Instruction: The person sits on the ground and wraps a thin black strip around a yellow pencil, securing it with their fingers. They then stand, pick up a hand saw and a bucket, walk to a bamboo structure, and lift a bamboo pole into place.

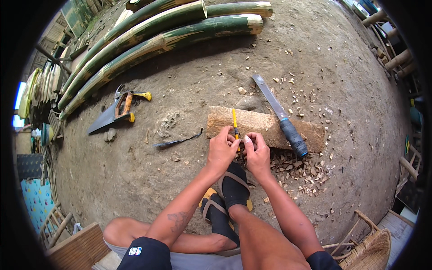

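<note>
My left hand is closed, fingertips pinching a slim yellow stick with a dark band round its middle. The stick points away from me, its far end over a short wooden log. Close beside it, my right hand is closed too, thumb and fingers pinched near the stick's lower end. What these fingers hold is too small to make out. Across the log's right part lies a machete, its handle wrapped in black and nearest my right hand. A thin black strip lies on the ground left of my hands.
A handsaw and a claw hammer lie together on the dirt at left. Thick green bamboo poles stretch across the far left. Wood chips are scattered right of my sandalled feet. A woven basket stands at the lower right.
</note>
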Motion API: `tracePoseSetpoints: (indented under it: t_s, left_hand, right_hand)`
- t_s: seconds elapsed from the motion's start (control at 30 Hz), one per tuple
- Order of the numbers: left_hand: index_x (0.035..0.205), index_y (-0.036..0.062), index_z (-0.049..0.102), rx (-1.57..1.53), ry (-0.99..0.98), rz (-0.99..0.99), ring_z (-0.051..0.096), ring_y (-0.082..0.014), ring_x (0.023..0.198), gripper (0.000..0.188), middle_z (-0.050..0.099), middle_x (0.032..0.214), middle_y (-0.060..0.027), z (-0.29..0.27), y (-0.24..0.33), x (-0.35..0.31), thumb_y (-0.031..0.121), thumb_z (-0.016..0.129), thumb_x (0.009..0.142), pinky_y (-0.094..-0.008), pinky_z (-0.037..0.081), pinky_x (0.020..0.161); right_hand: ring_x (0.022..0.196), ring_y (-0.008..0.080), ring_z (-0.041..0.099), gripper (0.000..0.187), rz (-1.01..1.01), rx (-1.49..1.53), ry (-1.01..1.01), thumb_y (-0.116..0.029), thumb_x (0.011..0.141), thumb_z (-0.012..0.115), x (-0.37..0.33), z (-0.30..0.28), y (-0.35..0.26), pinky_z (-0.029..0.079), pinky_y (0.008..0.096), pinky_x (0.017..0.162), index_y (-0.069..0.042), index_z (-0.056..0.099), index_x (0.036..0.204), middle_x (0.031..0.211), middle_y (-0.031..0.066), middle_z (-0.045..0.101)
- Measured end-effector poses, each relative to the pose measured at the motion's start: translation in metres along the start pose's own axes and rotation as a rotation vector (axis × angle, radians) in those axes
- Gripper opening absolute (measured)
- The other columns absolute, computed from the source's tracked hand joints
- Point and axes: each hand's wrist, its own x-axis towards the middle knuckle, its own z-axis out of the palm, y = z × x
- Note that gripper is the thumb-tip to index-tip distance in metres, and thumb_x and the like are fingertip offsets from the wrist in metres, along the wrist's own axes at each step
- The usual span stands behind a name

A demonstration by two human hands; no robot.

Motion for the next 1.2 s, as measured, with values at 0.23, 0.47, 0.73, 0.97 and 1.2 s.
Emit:
tracePoseSetpoints:
  t_s: [0.23,0.47,0.73,0.97,1.2]
  left_hand:
    - [0.118,-0.0030,0.065,0.010,-0.024,-0.025,0.072,-0.0147,0.071,0.032,0.073,0.083,-0.0120,-0.002,-0.001,0.004,0.008,0.071,0.088,-0.0293,0.057,0.064]
    - [0.111,-0.0057,0.068,-0.258,-0.054,-0.151,0.072,-0.0123,0.073,0.021,0.074,0.087,-0.0102,-0.003,-0.007,0.016,0.009,0.061,0.097,-0.0259,0.059,0.064]
    - [0.103,-0.0046,0.069,-0.134,-0.128,-0.191,0.071,-0.0102,0.070,0.019,0.073,0.083,-0.0078,-0.010,-0.002,0.026,0.012,0.061,0.099,-0.0239,0.057,0.060]
    - [0.098,0.0011,0.070,0.348,0.003,0.272,0.071,-0.0311,0.069,0.015,0.071,0.082,-0.0177,-0.010,-0.006,0.027,0.013,0.064,0.092,-0.0381,0.056,0.062]
    - [0.087,0.0036,0.064,0.433,0.081,0.334,0.067,-0.0382,0.075,0.010,0.067,0.078,-0.0172,-0.002,-0.006,0.019,0.014,0.065,0.089,-0.0475,0.052,0.064]
  right_hand:
    - [0.075,0.0136,0.064,0.023,-0.053,-0.021,-0.110,-0.018,0.099,0.064,0.011,-0.001,-0.005,0.052,0.0298,0.069,0.004,0.068,0.106,0.089,0.0102,0.069]
    - [0.070,0.0124,0.067,0.017,0.008,0.000,-0.130,-0.011,0.094,0.070,0.021,0.001,-0.008,0.053,0.0277,0.065,0.004,0.071,0.103,0.084,0.0107,0.073]
    - [0.070,0.0241,0.069,0.015,-0.106,-0.212,-0.113,-0.010,0.088,0.071,0.030,0.000,-0.010,0.053,0.0353,0.067,0.004,0.070,0.096,0.082,0.0175,0.071]
    - [0.075,0.0396,0.065,0.012,-0.205,-0.384,-0.035,-0.009,0.087,0.067,0.029,0.001,-0.009,0.052,0.0455,0.069,0.002,0.064,0.084,0.080,0.0211,0.065]
    - [0.076,0.0395,0.065,0.011,-0.248,-0.399,-0.023,-0.009,0.086,0.066,0.027,0.004,-0.012,0.051,0.0465,0.069,0.002,0.064,0.084,0.081,0.0216,0.065]
